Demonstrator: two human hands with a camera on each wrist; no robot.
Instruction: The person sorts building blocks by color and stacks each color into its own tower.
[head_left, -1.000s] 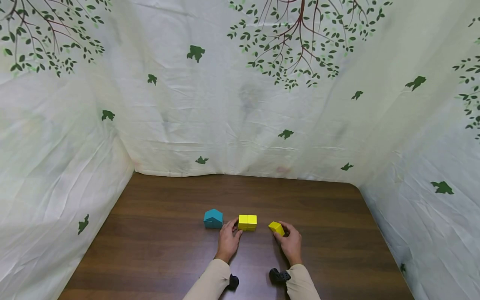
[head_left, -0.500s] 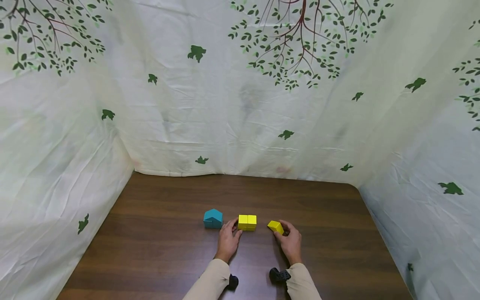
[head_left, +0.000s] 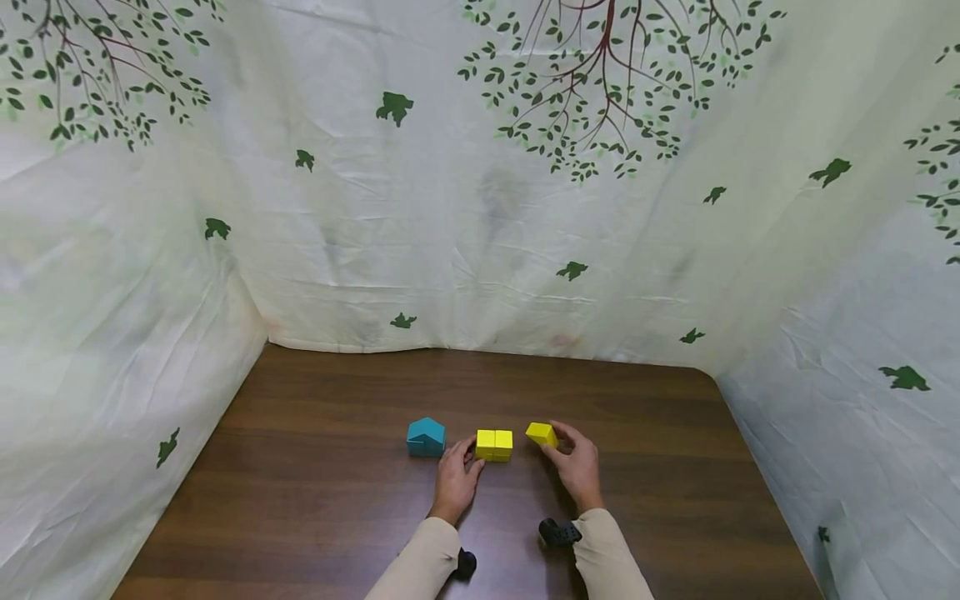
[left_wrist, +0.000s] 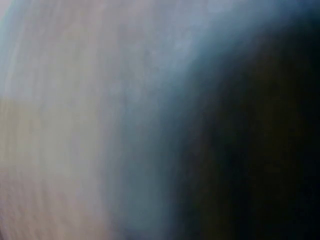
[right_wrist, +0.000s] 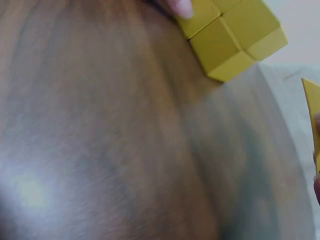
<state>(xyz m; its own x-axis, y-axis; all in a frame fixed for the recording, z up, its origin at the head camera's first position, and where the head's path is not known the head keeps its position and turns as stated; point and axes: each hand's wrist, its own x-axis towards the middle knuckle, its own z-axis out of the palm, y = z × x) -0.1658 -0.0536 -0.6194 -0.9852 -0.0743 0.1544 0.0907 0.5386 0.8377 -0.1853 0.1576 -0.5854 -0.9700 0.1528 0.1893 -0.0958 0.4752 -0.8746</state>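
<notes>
Four-square yellow blocks [head_left: 494, 446] stand together in a small stack on the table, also seen as joined yellow blocks [right_wrist: 235, 37] in the right wrist view. My left hand [head_left: 454, 487] grips the stack's left end, thumb at the front and a finger behind. A fingertip [right_wrist: 184, 7] shows against the front face in the right wrist view. To the right, my right hand [head_left: 579, 473] pinches a yellow triangular block [head_left: 540, 433], held apart from the stack. Its pointed corner appears at the right wrist view's edge. The left wrist view is too blurred to read.
Just left of my left hand stands a peaked blue block stack [head_left: 426, 438]. The brown wooden table [head_left: 315, 492] is bordered by a white cloth [head_left: 450, 250] printed with leaves and branches, at the back and both sides. A black wrist device [head_left: 558, 532] sits at the right sleeve.
My right hand has moved forward and slightly left with the yellow triangular block, bringing it nearer the stack. My left hand and both stacks have stayed in place.
</notes>
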